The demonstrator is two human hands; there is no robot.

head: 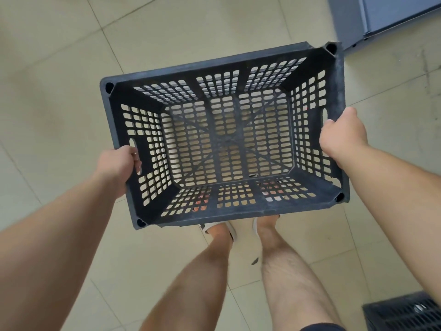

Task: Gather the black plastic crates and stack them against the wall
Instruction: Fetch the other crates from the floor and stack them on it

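Note:
An empty black plastic crate point(224, 72) with slotted walls and floor hangs in the air in front of me, open side up, above my feet. My left hand point(117, 163) grips its left short wall, fingers through the handle slot. My right hand point(343, 132) holds the right short wall at the rim near its handle slot. A corner of a second black crate point(405, 314) shows at the bottom right on the floor.
Beige floor tiles point(59, 91) spread all around. A grey-blue cabinet or appliance point(386, 15) stands at the top right corner. My bare legs and white shoes point(229, 230) are right below the crate.

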